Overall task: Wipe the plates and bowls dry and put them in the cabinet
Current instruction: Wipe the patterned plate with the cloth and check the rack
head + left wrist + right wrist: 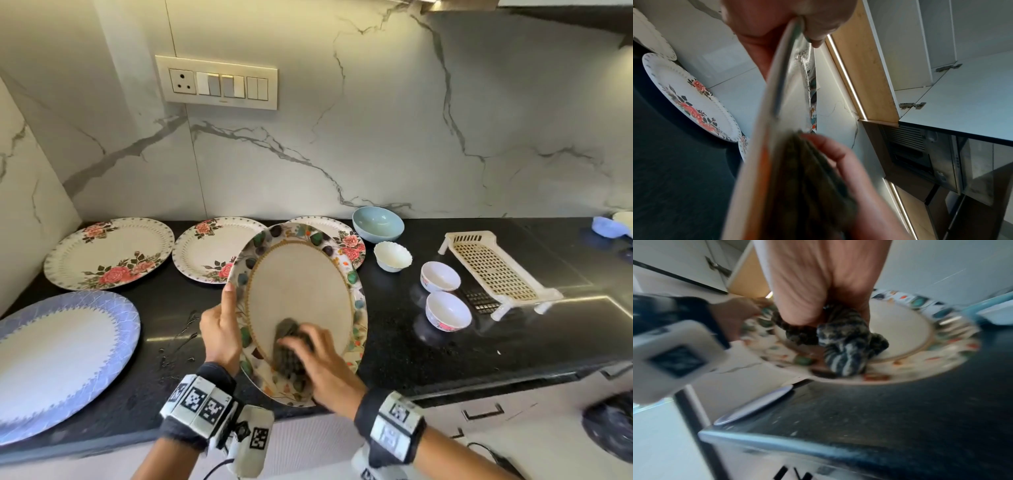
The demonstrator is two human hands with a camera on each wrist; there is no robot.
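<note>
Item: leaf-patterned plate, raised and tilted above the black counter, centre of the head view.
Left hand: at the plate's 9 o'clock rim, thumb on the face, fingers behind, gripping it.
Right hand: at the plate's 6 o'clock, fingers curled on a dark striped cloth pressed to the plate's face.
On the counter: rose plate at 10 o'clock; second rose plate at 11 o'clock; a third, partly hidden behind the held plate; blue-rimmed plate at 8 o'clock.
Bowls at 2 to 3 o'clock: pale blue bowl, scalloped white bowl, two small white bowls.
Cream plastic rack, 3 o'clock.
</note>
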